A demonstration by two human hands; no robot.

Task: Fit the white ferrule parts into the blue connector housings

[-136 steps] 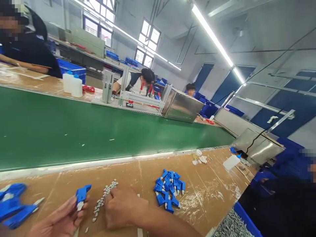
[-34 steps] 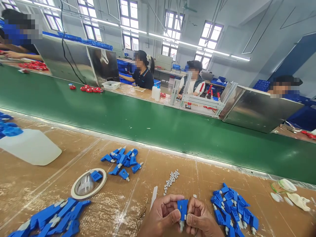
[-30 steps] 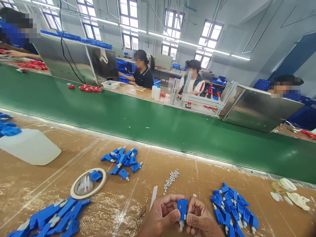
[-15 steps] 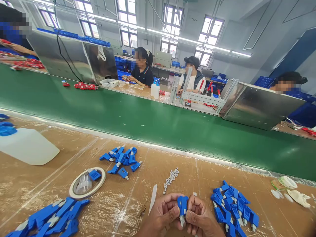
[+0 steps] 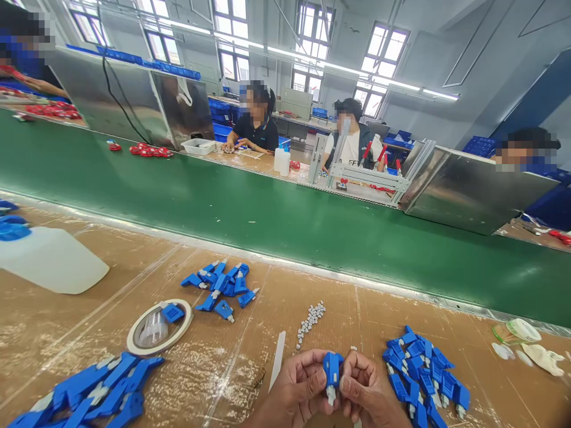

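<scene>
Between the fingers and thumb of my left hand [image 5: 298, 383] is a blue plastic part [image 5: 331, 370] with a light grey tip that points down toward me. My right hand [image 5: 362, 385] is closed in a pinch against the part's right side; whatever lies between its fingertips is hidden. Just beyond my hands, small grey pieces [image 5: 311, 322] lie in a loose strip on the brown table covering. A pile of similar blue parts [image 5: 422, 371] is to the right of my right hand. Left of my left hand lies a thin white strip [image 5: 277, 358].
More blue parts lie in a far pile [image 5: 223, 285] and a near-left pile [image 5: 96, 392]. A tape roll [image 5: 187, 327] surrounds a clear cup. A translucent jug [image 5: 57, 261] stands left; an open tub [image 5: 520, 330] lies right. Across the green conveyor [image 5: 267, 220], several people work.
The blue part has turned slightly in my fingers, and my right fingertips have shifted along its side. Red pieces on the conveyor have moved a little left. A person across has lowered their hands.
</scene>
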